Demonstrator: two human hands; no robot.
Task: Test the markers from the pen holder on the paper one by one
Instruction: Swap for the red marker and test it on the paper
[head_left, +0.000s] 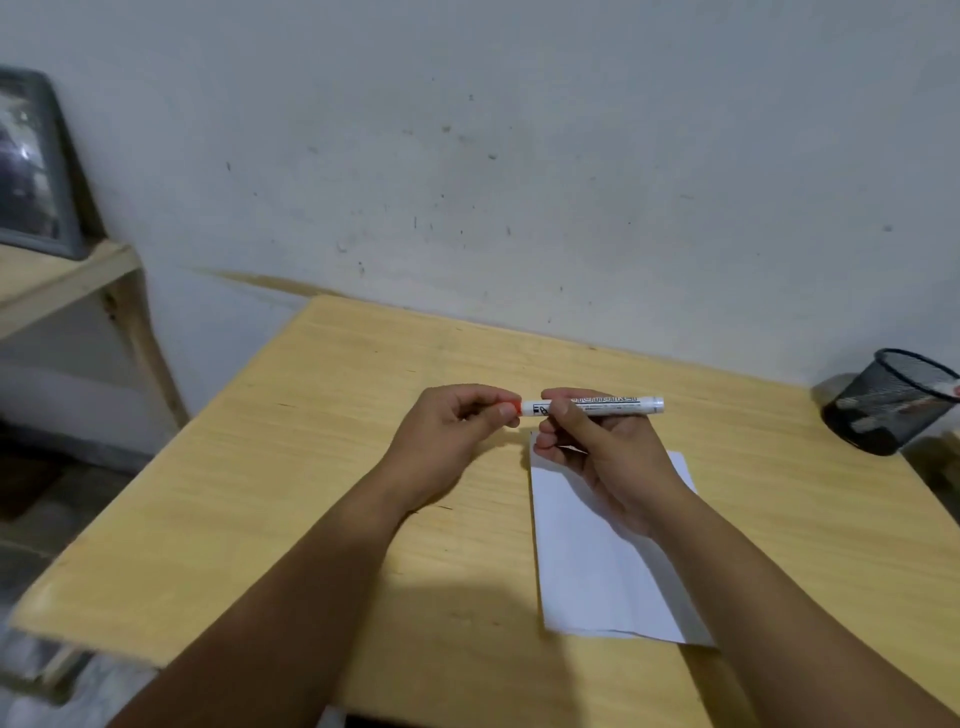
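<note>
A white-barrelled marker with a red cap (592, 406) was held level just beyond the white paper sheet (608, 561), barrel clamped by the right hand (608, 447), cap pinched by the left hand (452, 431). A straight pull along the barrel was judged best.

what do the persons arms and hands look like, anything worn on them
Both forearms are bare up to the bottom edge of the picture: no sleeves show. The left hand and right hand wear no gloves, and no watch, bracelet or ring is visible on them. Fingernails look short and unpainted.
</note>
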